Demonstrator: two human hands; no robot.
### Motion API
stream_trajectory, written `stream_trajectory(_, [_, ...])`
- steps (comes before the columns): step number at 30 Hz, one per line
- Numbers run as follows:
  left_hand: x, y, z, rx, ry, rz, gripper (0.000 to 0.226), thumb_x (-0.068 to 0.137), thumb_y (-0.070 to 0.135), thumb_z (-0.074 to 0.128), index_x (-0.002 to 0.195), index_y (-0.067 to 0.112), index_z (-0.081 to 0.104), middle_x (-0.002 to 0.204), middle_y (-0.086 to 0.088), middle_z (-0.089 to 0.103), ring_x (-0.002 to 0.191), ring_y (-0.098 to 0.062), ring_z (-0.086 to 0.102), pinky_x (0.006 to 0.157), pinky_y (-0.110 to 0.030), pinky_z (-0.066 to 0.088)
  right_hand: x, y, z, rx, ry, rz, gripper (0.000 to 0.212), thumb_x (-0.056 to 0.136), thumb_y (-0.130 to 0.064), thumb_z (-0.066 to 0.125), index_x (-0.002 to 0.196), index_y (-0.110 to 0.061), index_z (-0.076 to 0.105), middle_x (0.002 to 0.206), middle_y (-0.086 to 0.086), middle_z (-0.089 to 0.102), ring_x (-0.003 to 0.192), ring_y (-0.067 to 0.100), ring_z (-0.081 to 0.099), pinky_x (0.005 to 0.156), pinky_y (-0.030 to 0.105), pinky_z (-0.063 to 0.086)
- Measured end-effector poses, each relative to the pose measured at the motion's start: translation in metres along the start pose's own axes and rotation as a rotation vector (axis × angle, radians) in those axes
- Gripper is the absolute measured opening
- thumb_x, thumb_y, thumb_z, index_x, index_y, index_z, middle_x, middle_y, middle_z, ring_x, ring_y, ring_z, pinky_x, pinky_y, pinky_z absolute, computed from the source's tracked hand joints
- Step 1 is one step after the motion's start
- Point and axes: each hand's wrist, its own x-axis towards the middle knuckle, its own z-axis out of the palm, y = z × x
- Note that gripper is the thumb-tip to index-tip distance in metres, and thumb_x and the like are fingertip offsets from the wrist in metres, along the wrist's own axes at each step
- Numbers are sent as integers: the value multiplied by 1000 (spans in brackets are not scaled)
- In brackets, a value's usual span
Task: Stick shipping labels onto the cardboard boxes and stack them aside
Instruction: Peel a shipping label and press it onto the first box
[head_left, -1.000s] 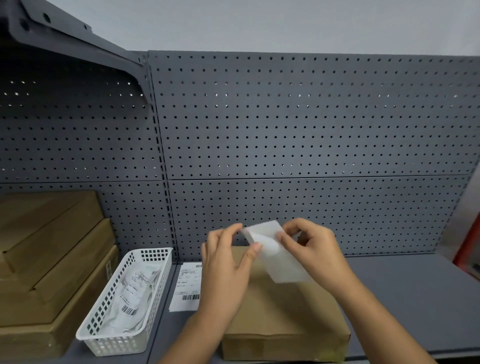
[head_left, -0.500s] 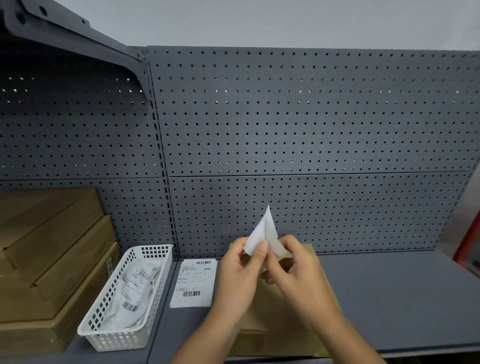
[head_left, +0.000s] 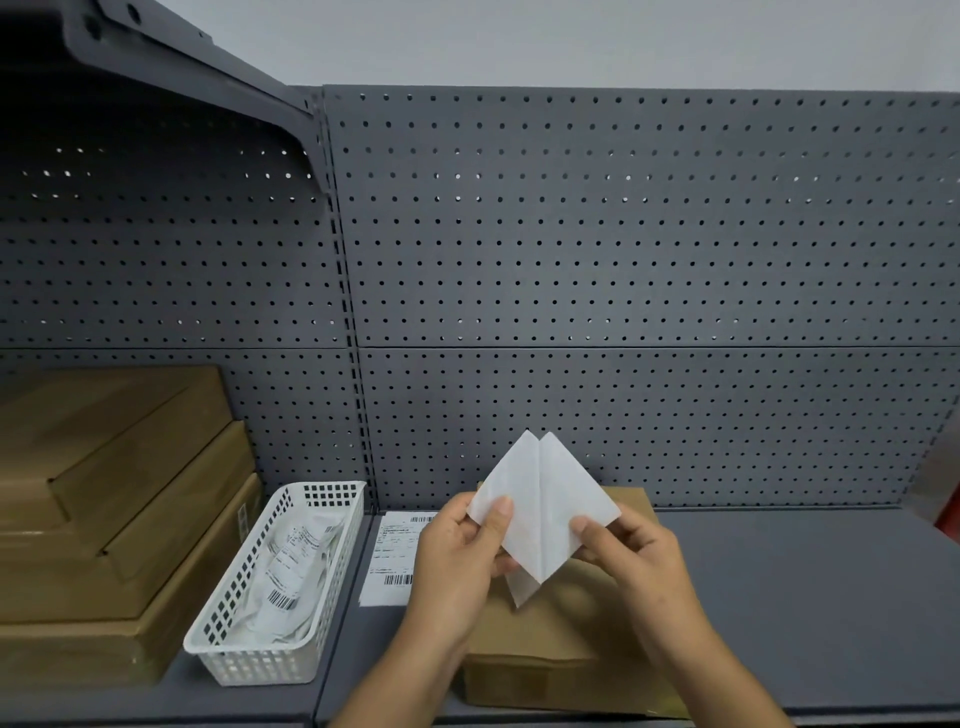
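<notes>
A brown cardboard box (head_left: 566, 660) lies flat on the grey shelf in front of me. Above it both hands hold up a white shipping label (head_left: 545, 504), blank side toward me, split open into two layers like a diamond. My left hand (head_left: 462, 551) pinches its left corner with thumb on top. My right hand (head_left: 628, 551) pinches the right corner. A second printed label (head_left: 392, 556) lies flat on the shelf just left of the box, partly hidden by my left hand.
A white perforated basket (head_left: 244, 623) holding several crumpled label papers stands left of the flat label. A stack of cardboard boxes (head_left: 114, 499) fills the far left shelf. Grey pegboard (head_left: 623, 260) backs the shelf; grey shelf surface (head_left: 810, 597) extends right.
The label was pinched nearly edge-on between both hands; now it is spread apart into two wide layers, with the hands moved away from each other.
</notes>
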Motion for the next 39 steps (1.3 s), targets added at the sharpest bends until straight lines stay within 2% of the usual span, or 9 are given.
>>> stream_trajectory(3, [0, 1, -7, -73, 25, -45, 16, 103, 20, 64, 111, 7, 69, 104, -10, 81, 100, -24, 78, 81, -37, 65, 1, 1, 0, 147, 21, 47, 16, 96, -2, 64, 103, -6, 78, 100, 14, 79, 91, 28, 76, 86, 40, 60])
stream_trajectory(7, [7, 3, -24, -136, 83, -86, 18, 102, 20, 65, 115, 9, 69, 108, -8, 81, 99, -21, 79, 75, -31, 64, 2, 1, -1, 235, 52, 74, 15, 97, 0, 61, 108, 2, 72, 78, 4, 76, 70, 18, 73, 91, 50, 55])
stream_trajectory(14, [19, 13, -73, -195, 355, -35, 13, 99, 19, 70, 111, 15, 73, 107, -9, 80, 95, -26, 75, 74, -33, 61, 1, 6, -1, 301, 136, 69, 15, 97, -2, 62, 107, 2, 72, 106, 17, 79, 96, 36, 76, 86, 45, 64])
stream_trajectory(19, [17, 31, -104, -281, 473, 94, 12, 103, 18, 65, 113, 17, 70, 106, -4, 81, 95, -16, 79, 71, -26, 64, 2, 9, -2, 418, 261, 89, 11, 96, -2, 64, 104, 3, 70, 106, 18, 78, 92, 36, 74, 77, 38, 66])
stream_trajectory(24, [11, 39, -138, 119, 601, 393, 15, 101, 34, 66, 115, 29, 67, 99, 0, 77, 89, -18, 73, 80, -34, 59, 1, 10, -4, 384, 256, 45, 8, 97, -1, 63, 97, 1, 70, 92, 14, 77, 83, 31, 75, 79, 38, 65])
stream_trajectory(28, [9, 38, -168, 548, 393, 579, 16, 101, 12, 65, 110, 23, 73, 108, 13, 77, 92, -2, 69, 78, -15, 56, -5, 15, 3, 334, 199, 14, 9, 97, 0, 63, 98, 2, 71, 90, 14, 77, 81, 29, 76, 78, 37, 65])
stream_trajectory(31, [24, 32, -209, 971, 26, 416, 25, 98, 6, 67, 107, 28, 76, 108, 20, 76, 103, 2, 70, 92, -20, 56, -8, 19, 9, 309, 173, 14, 12, 96, 0, 62, 103, 4, 71, 94, 17, 79, 87, 33, 77, 79, 39, 65])
stream_trajectory(34, [38, 25, -245, 1369, -277, 243, 31, 99, 17, 67, 98, 48, 66, 107, 26, 72, 99, 7, 67, 87, -30, 59, -8, 21, 13, 286, 169, 11, 14, 96, 1, 62, 106, 4, 72, 94, 21, 78, 88, 35, 76, 81, 42, 65])
stream_trajectory(39, [45, 23, -263, 1706, -348, 64, 35, 92, 21, 56, 84, 54, 49, 109, 14, 66, 105, -8, 63, 88, -30, 52, -9, 22, 14, 268, 155, 2, 16, 97, 0, 62, 109, 4, 71, 97, 26, 75, 87, 35, 76, 83, 43, 64])
